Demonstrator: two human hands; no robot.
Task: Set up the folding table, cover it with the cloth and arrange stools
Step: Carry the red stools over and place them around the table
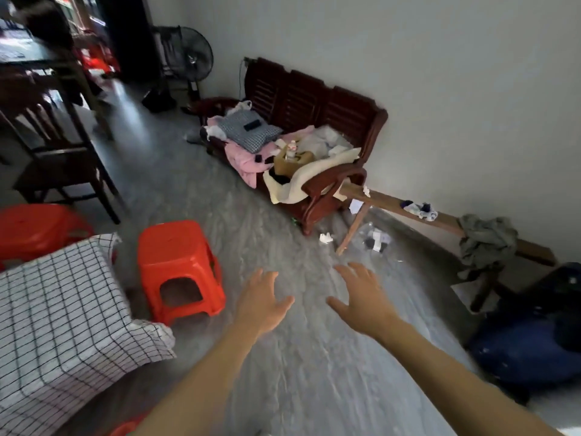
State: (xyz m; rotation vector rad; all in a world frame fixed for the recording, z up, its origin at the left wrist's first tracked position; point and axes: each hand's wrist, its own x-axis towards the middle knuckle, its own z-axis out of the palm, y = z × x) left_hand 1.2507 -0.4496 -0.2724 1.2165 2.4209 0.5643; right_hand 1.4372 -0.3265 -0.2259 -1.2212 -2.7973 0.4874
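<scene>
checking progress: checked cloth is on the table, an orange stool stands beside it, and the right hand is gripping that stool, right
Not quite. In the head view the right hand is open and empty over bare floor, apart from the orange stool. The checked cloth does cover the table, with that stool beside it.

Table under cloth (59, 313): white fabric, thin black grid, draped over top, corner hanging loose at right edge; table frame itself hidden. Orange plastic stool (179, 265): upright on floor, just beside cloth's right corner, square top, arched cut-outs between legs. Second orange stool (37, 228): beyond cloth's far edge, partly hidden by it. Orange sliver (125, 427) below cloth's near edge, likely third stool, too little visible to tell.
</scene>
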